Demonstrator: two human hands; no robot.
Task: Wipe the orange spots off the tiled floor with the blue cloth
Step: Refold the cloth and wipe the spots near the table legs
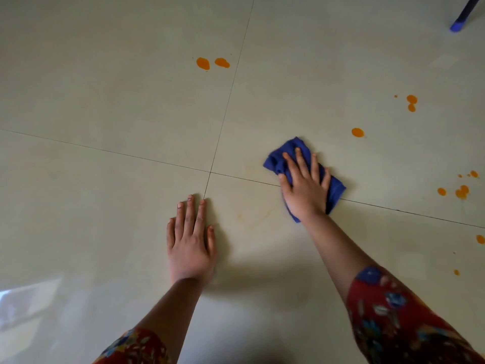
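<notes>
My right hand (304,187) lies flat on the crumpled blue cloth (287,148), pressing it onto the pale tiled floor (105,101) just right of where the grout lines cross. My left hand (190,240) rests palm down on the floor with fingers spread, holding nothing. Two orange spots (203,63) sit far ahead near the vertical grout line. One orange spot (357,132) lies just beyond the cloth to the right. Several more orange spots (411,99) are scattered further right, with a cluster (461,192) near the right edge. Faint yellowish smears (252,216) show between my hands.
A dark chair or stand leg with a blue foot (458,24) stands at the top right corner. A bright window reflection (23,300) glares on the floor at the lower left. My patterned red sleeves cover both forearms at the bottom.
</notes>
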